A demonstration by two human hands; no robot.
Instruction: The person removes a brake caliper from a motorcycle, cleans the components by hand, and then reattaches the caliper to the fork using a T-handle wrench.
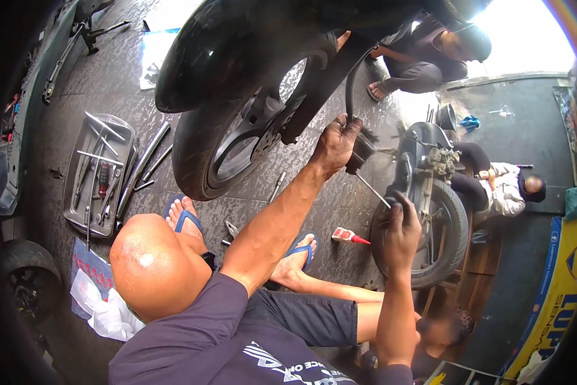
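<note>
My left hand (336, 144) grips a black blocky part (360, 153) on a black hose (350, 90), beside the front wheel (198, 163) of a raised motorcycle. A slender metal rod (373, 189) runs from the underside of that part down to my right hand (400, 224), whose fingers are closed round its lower end. Under my hands, a white bottle (345, 235) with a red nozzle lies on the floor. My bent knee (157, 269) is at the lower left.
A tool tray (70, 212) and metal tubes (144, 163) lie left. A scooter (423, 147) stands right. People crouch (413, 61) at the back, sit (503, 189) at the right and are at the lower right (445, 333). A plastic bag (96, 301) and another wheel (25, 276) are lower left.
</note>
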